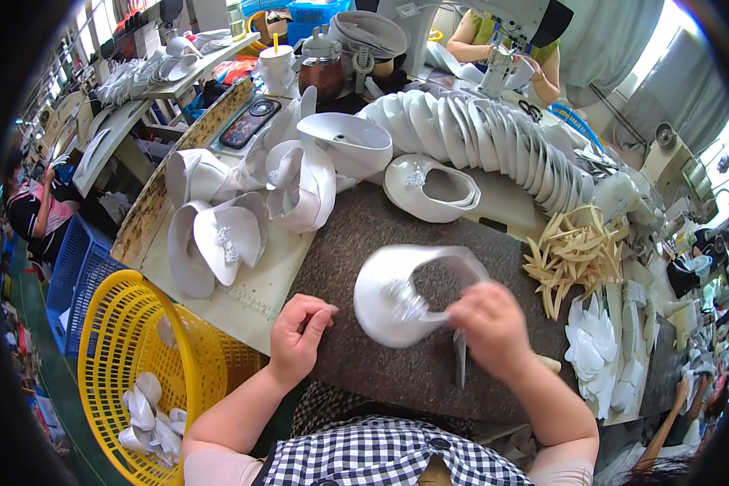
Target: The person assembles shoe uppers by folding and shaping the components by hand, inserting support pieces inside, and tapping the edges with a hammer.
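A white shoe upper (389, 320) with a shiny ornament on its front is over the dark work board (344, 235), slightly blurred. My right hand (490, 328), also blurred, is closed on the upper's right edge. Below that hand a narrow grey metal piece (460, 360) sticks out, and a pale rounded end shows on its other side; whether they belong to one tool I cannot tell. My left hand (300, 332) rests in a loose fist at the board's left, apart from the upper, with nothing visible in it. Another ornamented upper (431, 189) stands just beyond.
Several white uppers (227, 235) cluster at the left, near a phone (251, 123). A long row of stacked uppers (478, 134) curves behind. Beige strips (575, 255) and white pieces (593, 348) lie right. A yellow basket (97, 364) stands left; a co-worker (466, 40) sits at a sewing machine.
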Demonstrator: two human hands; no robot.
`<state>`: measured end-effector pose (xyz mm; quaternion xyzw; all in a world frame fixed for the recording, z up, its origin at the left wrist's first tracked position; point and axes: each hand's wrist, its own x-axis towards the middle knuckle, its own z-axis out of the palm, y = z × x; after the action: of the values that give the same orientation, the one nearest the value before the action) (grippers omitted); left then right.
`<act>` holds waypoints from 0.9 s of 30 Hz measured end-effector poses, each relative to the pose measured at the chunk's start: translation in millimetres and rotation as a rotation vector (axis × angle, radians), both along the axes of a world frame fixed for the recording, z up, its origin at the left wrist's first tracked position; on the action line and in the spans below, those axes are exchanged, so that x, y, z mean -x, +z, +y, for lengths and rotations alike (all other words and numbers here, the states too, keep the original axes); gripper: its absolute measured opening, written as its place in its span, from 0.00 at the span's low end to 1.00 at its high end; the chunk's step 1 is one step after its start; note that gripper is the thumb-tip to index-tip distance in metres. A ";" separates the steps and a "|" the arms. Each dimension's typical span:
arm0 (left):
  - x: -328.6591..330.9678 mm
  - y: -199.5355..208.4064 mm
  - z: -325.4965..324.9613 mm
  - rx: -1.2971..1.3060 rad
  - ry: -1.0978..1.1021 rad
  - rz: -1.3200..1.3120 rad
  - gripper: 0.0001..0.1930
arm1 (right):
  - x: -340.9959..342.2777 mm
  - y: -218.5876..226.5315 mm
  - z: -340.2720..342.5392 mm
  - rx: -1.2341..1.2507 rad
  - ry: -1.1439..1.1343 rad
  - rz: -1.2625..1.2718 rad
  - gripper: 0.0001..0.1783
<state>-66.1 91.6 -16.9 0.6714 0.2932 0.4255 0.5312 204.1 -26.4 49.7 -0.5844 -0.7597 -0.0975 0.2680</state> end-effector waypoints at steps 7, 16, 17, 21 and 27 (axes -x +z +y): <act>-3.7 2.1 0.4 -0.096 -0.040 0.177 0.04 | -69.1 7.2 79.8 -0.099 -0.208 0.021 0.13; -76.1 78.6 90.0 -0.782 -0.108 0.305 0.07 | -79.0 -18.5 113.7 0.099 -0.121 -0.272 0.20; -88.8 77.7 108.9 -0.873 -0.036 0.336 0.11 | -69.0 -21.2 116.8 0.160 -0.117 -0.285 0.19; -130.7 72.5 179.9 -1.397 0.505 0.667 0.12 | -57.9 -17.4 132.5 0.314 -0.174 -0.327 0.16; -105.7 136.5 194.5 -0.876 0.465 0.281 0.07 | -81.7 -19.7 126.8 0.276 -0.161 -0.355 0.17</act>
<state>39.6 286.2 119.6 0.7985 0.2976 0.5211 0.0472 285.7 100.4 30.1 -0.6477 -0.7522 -0.1152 0.0391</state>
